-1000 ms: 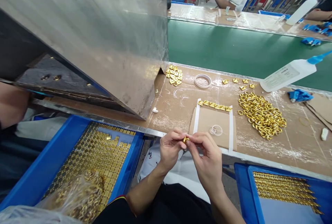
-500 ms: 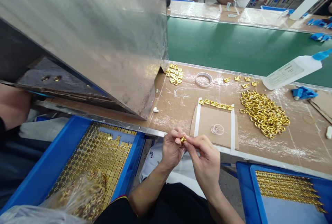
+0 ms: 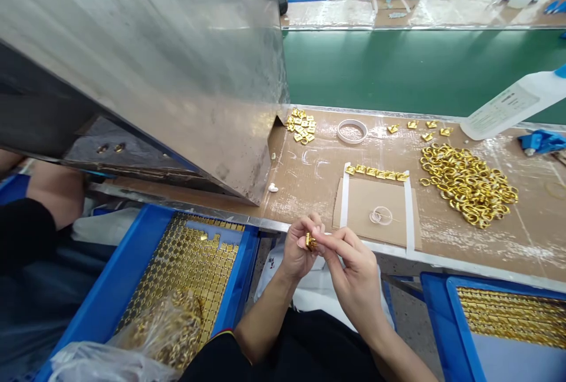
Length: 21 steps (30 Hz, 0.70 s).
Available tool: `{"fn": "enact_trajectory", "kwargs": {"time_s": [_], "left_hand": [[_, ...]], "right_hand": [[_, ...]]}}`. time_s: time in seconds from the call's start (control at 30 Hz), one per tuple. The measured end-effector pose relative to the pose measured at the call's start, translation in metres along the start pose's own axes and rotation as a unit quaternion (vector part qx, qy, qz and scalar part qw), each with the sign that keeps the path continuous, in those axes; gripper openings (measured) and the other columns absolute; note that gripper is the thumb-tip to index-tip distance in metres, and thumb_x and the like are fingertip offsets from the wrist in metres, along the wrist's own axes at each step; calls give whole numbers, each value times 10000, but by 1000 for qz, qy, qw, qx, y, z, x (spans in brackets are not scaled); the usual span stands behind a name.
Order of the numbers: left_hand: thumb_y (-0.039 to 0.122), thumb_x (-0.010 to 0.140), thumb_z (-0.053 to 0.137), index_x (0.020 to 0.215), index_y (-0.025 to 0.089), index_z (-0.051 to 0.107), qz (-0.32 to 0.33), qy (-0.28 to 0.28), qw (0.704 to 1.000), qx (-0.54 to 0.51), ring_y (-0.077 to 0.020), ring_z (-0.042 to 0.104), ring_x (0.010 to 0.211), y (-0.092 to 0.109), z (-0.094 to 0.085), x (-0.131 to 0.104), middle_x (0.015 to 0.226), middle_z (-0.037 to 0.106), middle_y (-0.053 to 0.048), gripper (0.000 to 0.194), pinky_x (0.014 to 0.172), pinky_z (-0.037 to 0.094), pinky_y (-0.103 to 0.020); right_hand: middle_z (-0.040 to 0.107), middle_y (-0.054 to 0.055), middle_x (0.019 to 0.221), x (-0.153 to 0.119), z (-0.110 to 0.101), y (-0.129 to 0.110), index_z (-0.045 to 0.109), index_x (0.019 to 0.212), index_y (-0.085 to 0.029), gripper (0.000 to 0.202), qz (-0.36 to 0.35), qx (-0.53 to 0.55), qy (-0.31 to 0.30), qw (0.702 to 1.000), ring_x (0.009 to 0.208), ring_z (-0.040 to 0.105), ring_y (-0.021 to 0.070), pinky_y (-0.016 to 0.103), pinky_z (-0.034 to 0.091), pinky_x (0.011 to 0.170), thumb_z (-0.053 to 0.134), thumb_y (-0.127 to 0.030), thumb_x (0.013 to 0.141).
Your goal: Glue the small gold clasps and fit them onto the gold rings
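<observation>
Just in front of the table edge, a small shiny gold ring [image 3: 310, 241] with a squarish face is pinched between both hands. My left hand [image 3: 299, 249] grips it with thumb and fingers from the left. My right hand [image 3: 351, 261] holds it from the right with thumb and forefinger; the fingers partly hide it. Beyond the hands lies a cardboard piece [image 3: 362, 199] with white tape strips down its sides. A row of square-faced gold pieces [image 3: 377, 173] runs along its far edge, and a clear thin coil [image 3: 380, 216] rests on it.
A heap of gold rings [image 3: 469, 184] lies to the right, near a white bottle [image 3: 508, 105]. A tape roll [image 3: 352, 131] sits farther back. A large metal housing [image 3: 190, 75] blocks the left. Blue trays [image 3: 245, 276] of gold pieces flank me. A green belt [image 3: 398, 69] runs behind.
The gold ring has turned in my fingers, so its squarish face shows more. My view has shifted slightly left; both hands stay together at the table edge.
</observation>
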<state>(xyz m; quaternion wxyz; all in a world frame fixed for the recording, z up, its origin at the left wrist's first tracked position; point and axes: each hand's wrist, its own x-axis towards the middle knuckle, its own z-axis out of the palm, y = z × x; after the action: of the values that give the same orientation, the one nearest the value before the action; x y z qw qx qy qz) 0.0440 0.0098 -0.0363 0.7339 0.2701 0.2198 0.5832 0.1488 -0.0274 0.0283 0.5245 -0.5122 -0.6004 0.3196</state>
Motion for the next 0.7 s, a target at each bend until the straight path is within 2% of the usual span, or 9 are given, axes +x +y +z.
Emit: {"fn": "enact_trajectory", "kwargs": {"time_s": [0.2,0.43,0.57,0.7], "left_hand": [[695,636,842,639,174,519,-19,-3,999,34,-77,351,550,3,-3,-3,739,432,26,613,458,295,-203],[633,632,883,602,162,478,-69,24,997,16,-96,403,614,12,4,-7,717,433,23,622,573,388,-212],[593,655,890,613,158,506,-90,68,993,-18,-97,419,637,17,15,-10,714,447,22,582,606,420,-205],[507,662,919,628,160,565,-121,84,985,-88,-103,477,663,22,24,-12,718,474,21,497,655,478,-210]], "right_hand": [[671,12,788,-1,3,-1,793,1063,-274,259,9,-11,9,1000,685,660,154,262,562,630,601,-124,974],[741,26,830,0,8,1,740,953,-217,89,51,18,31,998,717,725,169,253,617,661,668,-165,952],[729,13,822,2,9,2,724,918,-213,102,22,25,42,999,718,712,151,221,615,664,678,-125,941],[734,31,906,-1,12,5,722,1000,-215,178,-31,3,56,998,799,716,150,219,616,732,656,-61,939]]}}
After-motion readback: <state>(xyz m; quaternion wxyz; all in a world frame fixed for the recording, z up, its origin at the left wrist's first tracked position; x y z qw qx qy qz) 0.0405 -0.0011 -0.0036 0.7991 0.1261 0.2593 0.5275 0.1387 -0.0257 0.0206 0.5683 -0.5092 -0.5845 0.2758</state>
